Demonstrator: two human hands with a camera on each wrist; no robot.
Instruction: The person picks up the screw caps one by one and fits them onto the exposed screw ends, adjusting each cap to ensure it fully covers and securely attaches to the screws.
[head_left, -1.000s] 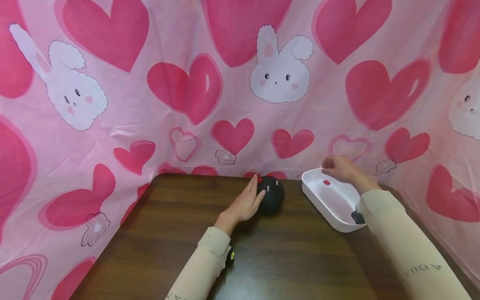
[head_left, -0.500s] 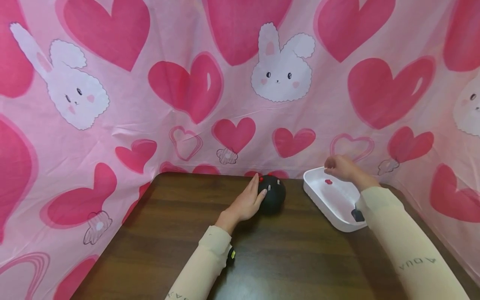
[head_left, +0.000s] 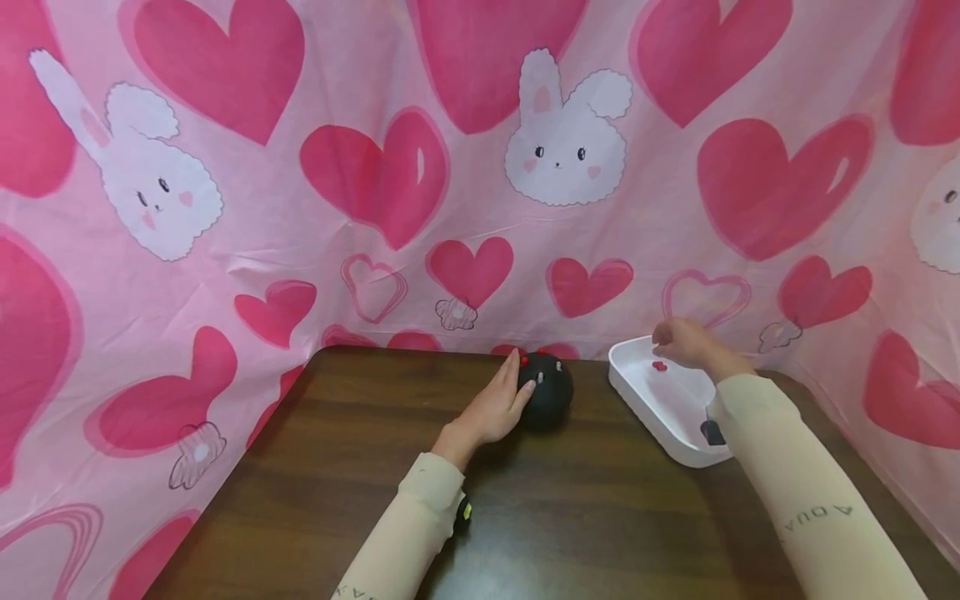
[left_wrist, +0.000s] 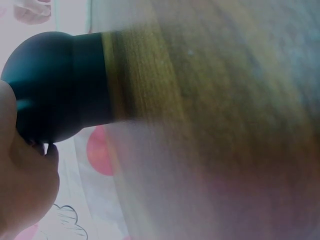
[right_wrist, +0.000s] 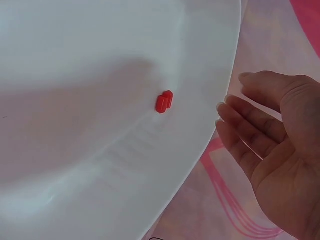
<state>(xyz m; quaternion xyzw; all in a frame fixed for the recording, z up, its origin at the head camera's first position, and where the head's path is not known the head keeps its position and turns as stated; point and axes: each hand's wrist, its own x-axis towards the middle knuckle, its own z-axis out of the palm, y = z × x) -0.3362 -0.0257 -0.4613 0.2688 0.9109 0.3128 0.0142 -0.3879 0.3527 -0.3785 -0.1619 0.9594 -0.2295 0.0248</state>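
A black ball-shaped object (head_left: 549, 404) stands on the table, with small red and pale pieces on its upper surface. In the left wrist view, the black ball (left_wrist: 47, 85) continues into a short cylindrical part. My left hand (head_left: 491, 408) rests against its left side, fingers straight and thumb across the front. My right hand (head_left: 686, 343) hovers at the far rim of a white tray (head_left: 645, 408). Two small red pieces (right_wrist: 164, 102) lie together inside the tray. In the right wrist view, the right hand (right_wrist: 275, 130) has loosely bent fingers, thumb apart, nothing between them.
The brown wooden table (head_left: 360, 492) has its far edge against a pink cloth (head_left: 465, 192) printed with hearts and rabbits. A black device (head_left: 712, 432) shows under the right cuff, over the tray. The tray stands right of the black ball, near the back.
My right hand has come slightly lower and closer to the red pieces in the tray. The head view has shifted a little. My left hand stays against the black ball.
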